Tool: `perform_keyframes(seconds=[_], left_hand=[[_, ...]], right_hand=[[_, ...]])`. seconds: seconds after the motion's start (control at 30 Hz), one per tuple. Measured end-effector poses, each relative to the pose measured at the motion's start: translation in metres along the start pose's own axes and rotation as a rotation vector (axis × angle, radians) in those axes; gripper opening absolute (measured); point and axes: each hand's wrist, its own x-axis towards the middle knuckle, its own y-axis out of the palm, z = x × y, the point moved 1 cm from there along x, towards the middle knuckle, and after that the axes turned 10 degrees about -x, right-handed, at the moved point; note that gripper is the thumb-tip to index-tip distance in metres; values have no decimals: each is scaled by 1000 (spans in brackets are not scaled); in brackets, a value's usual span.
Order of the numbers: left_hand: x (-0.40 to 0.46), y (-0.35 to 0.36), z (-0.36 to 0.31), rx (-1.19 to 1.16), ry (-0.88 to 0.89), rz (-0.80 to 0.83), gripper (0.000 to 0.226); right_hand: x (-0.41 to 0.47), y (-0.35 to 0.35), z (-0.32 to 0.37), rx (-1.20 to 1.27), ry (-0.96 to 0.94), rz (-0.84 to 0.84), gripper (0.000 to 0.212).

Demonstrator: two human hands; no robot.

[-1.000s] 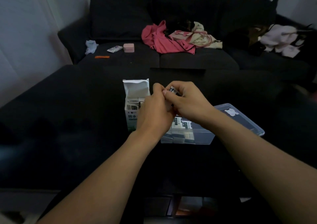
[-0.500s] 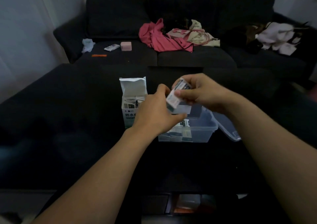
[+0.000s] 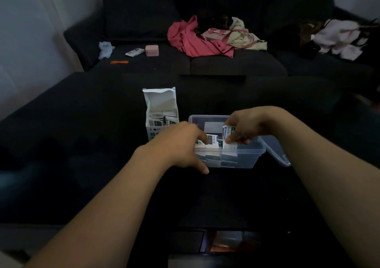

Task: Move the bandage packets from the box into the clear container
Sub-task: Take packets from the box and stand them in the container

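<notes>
Dark tabletop (image 3: 82, 165) is seen before a black sofa (image 3: 144, 21). One bandage packet (image 3: 228, 133) is pinched by the right hand (image 3: 246, 128) inside the one clear container (image 3: 246, 156); several packets lie there, and more stand in the one open box (image 3: 160, 111). The container's left rim is touched by the left hand (image 3: 181, 144), fingers loosely spread.

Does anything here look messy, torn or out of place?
Mostly tidy. The bandage box has a ragged, torn-open top flap. The clear container has its lid hanging off the right side. Behind, clothes lie heaped on the sofa. No packets have spilled onto the dark table.
</notes>
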Motion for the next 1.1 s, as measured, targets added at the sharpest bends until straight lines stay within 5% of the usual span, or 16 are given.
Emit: perform_keyframes(seconds=[0.43,0.73,1.1], left_hand=[[5,12,3,-41,-17,80,76],[4,12,1,-37,0,87,72],[2,12,-1,-73,-1,124,59]], right_hand=[[10,16,11,52,121,-12,50],[14,18,14,-81,170,-27,39],[21,18,20,-86,182,-42,51]])
